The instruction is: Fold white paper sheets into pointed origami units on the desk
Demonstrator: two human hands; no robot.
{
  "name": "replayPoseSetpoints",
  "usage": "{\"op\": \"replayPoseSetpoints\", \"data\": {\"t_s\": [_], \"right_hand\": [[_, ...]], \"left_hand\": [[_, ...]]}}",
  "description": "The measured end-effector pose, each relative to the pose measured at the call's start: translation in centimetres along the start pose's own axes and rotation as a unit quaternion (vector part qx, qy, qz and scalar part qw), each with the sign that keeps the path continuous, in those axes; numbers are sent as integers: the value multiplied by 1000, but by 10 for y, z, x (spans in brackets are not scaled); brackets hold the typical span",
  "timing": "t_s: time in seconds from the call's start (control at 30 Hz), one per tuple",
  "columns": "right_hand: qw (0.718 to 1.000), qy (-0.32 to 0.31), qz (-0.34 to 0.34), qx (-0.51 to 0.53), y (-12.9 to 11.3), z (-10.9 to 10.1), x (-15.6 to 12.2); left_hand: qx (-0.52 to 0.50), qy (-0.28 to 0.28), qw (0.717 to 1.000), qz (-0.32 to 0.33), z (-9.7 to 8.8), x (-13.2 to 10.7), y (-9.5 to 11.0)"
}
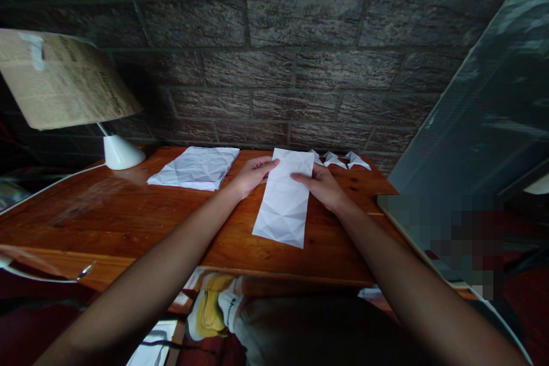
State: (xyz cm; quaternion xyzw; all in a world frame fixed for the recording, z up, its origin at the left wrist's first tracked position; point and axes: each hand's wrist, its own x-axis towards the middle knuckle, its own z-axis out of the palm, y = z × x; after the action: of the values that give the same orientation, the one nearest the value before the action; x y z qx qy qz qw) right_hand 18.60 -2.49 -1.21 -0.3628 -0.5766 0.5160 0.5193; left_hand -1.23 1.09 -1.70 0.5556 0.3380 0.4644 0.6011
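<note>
Between both hands is a folded sheet of white paper, a tall strip with crease lines, tilted over the wooden table. My left hand pinches its upper left edge, thumb on the front. On the right edge, my right hand grips with the thumb laid across the face and fingers behind, hidden by the sheet. To the left lies a stack of creased white paper. Small folded paper pieces stand in a row just beyond my right hand, one partly covered by the held sheet.
A lamp with a white base and brown paper shade stands at the left of the wooden table. Its cord trails off the left side. Behind runs a dark brick wall. A flat panel, partly blurred out, sits at the right edge.
</note>
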Motion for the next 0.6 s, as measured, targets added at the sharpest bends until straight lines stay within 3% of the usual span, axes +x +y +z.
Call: {"op": "replayPoseSetpoints", "data": {"t_s": [0.23, 0.47, 0.6], "right_hand": [[999, 26, 28, -4, -1, 1, 0], [990, 136, -9, 36, 0, -3, 7], [991, 132, 2, 32, 1, -4, 8]], "left_hand": [[-14, -24, 1000, -13, 5, -4, 4], [13, -71, 997, -32, 9, -10, 7], [35, -53, 997, -30, 8, -8, 6]]}}
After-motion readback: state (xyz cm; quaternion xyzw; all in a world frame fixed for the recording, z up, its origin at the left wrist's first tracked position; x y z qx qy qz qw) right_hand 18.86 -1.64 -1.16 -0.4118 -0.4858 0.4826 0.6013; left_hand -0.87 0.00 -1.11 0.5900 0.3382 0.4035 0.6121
